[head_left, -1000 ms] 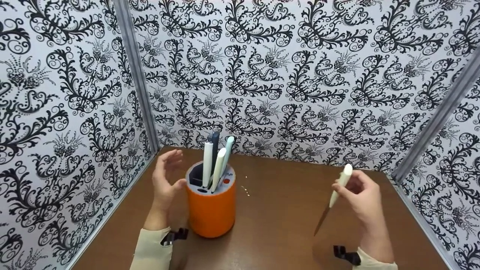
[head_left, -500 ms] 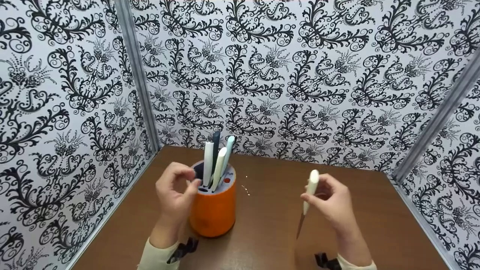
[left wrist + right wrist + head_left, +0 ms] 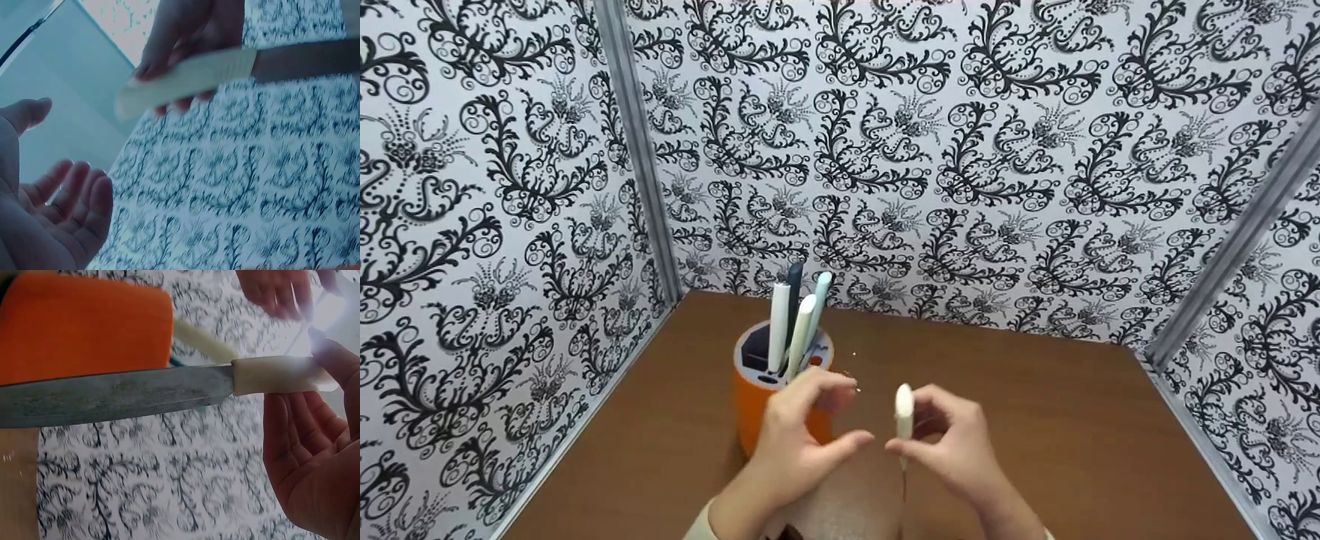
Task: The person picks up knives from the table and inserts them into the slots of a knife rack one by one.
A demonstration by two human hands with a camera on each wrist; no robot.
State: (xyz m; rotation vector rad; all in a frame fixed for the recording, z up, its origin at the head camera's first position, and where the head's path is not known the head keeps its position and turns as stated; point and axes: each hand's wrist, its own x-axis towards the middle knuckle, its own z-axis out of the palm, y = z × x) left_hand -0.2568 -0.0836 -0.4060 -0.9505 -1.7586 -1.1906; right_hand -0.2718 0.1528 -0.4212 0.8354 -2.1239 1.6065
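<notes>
My right hand (image 3: 956,442) pinches a knife by its cream handle (image 3: 904,412), between thumb and fingers. The blade points down; its long, worn metal side (image 3: 124,396) shows in the right wrist view. Just to the left, my left hand (image 3: 802,442) holds nothing; thumb and fingers are parted in a loose curve, close to the knife handle but apart from it. In the head view this hand partly hides an orange knife block (image 3: 750,412). Several knives stand in the block, with white (image 3: 778,326), cream (image 3: 801,337), dark blue (image 3: 795,289) and light blue handles (image 3: 820,296).
The brown table (image 3: 1035,405) reaches back to walls (image 3: 960,150) covered in black-and-white scroll pattern. Grey strips (image 3: 637,150) run along the wall corners. A few small bright specks (image 3: 853,375) show on the table right of the block.
My right hand has carried the knife left to the middle. My left hand has moved right, from beside the block to in front of it, near the knife handle.
</notes>
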